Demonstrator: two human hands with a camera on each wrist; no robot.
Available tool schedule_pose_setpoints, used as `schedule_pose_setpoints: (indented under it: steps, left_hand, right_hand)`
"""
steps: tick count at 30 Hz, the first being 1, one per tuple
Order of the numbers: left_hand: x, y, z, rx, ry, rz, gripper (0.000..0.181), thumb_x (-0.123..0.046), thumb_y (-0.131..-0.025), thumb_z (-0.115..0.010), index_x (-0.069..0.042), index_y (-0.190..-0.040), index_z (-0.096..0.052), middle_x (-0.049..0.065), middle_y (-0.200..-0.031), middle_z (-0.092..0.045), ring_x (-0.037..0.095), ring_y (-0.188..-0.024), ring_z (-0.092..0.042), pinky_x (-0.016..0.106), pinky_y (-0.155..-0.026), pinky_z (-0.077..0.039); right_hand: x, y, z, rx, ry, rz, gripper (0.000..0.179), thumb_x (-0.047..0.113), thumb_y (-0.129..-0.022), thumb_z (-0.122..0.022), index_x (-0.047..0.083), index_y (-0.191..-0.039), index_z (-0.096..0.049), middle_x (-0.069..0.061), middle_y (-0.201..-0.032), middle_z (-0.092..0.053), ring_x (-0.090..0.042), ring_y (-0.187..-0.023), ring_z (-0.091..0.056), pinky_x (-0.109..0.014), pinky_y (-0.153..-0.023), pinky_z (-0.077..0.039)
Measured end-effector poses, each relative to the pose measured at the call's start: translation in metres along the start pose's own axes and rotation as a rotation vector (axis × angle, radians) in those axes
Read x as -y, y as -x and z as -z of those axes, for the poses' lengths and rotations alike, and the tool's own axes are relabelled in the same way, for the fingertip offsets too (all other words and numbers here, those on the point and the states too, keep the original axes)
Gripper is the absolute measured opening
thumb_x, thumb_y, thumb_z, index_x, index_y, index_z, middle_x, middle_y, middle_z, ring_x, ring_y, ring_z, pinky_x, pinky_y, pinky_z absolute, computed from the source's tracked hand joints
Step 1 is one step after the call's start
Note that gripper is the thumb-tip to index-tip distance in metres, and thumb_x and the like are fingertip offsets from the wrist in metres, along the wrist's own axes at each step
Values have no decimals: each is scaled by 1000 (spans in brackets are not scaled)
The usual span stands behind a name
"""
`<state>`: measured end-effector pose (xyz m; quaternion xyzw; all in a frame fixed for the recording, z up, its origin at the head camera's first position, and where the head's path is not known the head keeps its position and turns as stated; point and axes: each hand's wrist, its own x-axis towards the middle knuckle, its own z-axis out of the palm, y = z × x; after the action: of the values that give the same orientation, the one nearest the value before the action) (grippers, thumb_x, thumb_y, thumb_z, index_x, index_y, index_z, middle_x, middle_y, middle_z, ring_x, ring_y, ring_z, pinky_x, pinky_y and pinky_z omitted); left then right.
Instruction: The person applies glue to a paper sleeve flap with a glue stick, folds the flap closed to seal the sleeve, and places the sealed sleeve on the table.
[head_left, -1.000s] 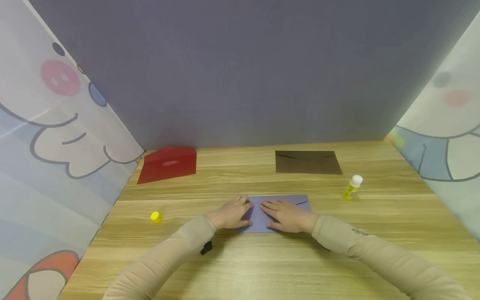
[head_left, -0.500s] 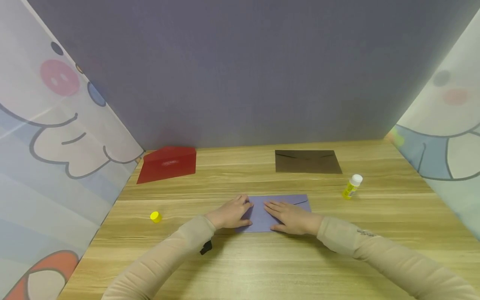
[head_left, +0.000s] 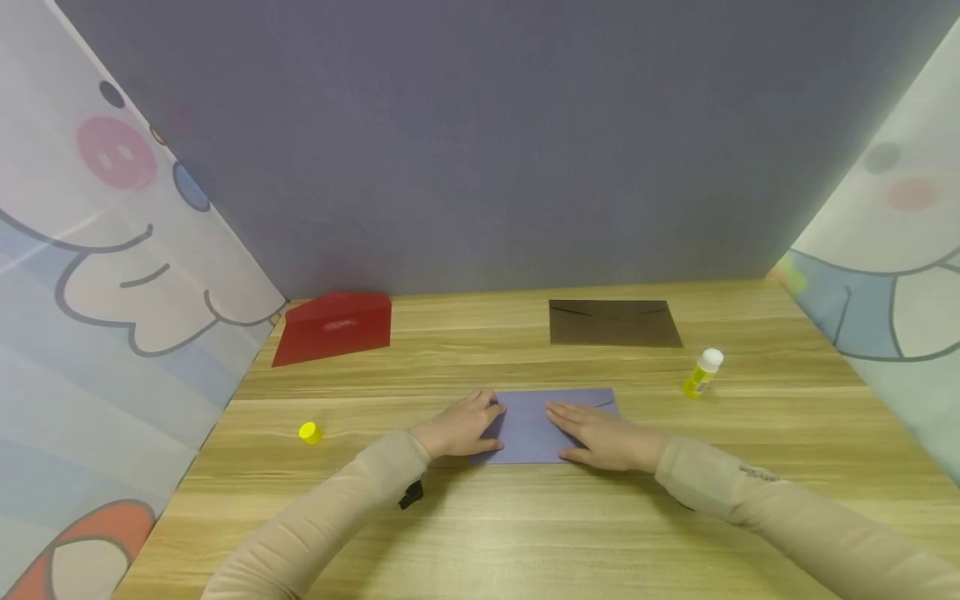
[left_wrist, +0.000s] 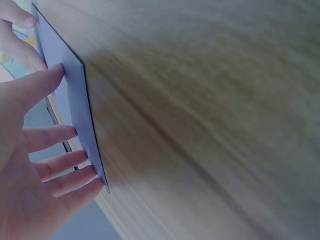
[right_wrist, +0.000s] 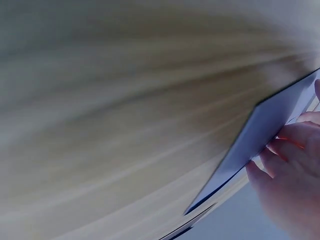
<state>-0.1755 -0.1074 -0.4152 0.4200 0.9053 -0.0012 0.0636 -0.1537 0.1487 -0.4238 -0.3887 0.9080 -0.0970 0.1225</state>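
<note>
Right hand [head_left: 611, 442] has slid rightward along the purple envelope [head_left: 532, 433]; left hand [head_left: 461, 427] unmoved. Both hands press it flat-fingered onto the worktop [head_left: 525, 533]. The flap appears closed and is being smoothed, while the glue stick [head_left: 702, 373] stands uncapped at right.

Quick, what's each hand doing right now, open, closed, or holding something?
Left hand: open, fingers flat on the left end of the flat purple paper envelope.
Right hand: open, fingers straight, pressing on the envelope's right part.

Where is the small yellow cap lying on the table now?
In the head view, the yellow cap lies on the table's left side, apart from the left hand, in front of the red envelope.
</note>
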Motion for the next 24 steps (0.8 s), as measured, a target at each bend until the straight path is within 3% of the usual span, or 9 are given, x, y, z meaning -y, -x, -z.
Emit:
schedule_pose_setpoints:
  steps: [15,24]
  left_hand:
    - [-1,2,1,17,6,6,59,-40,-84,-57,2,-124,-48,10,-115,-43,18,-104,-43,26,-92,-40]
    - [-2,0,3,17,12,9,59,-40,-83,-57,1,-124,-48,10,-115,-44,19,-106,-43,27,-93,-39]
  right_hand:
    - [-16,15,0,-72,12,-1,62,39,-90,-47,-2,-133,-35,-15,-140,-30,-34,-124,-33,-46,-100,-30]
    - [-4,7,11,-126,71,36,55,36,-89,-50,-8,-122,-47,-20,-130,-42,-34,-116,-43,-44,-94,-38]
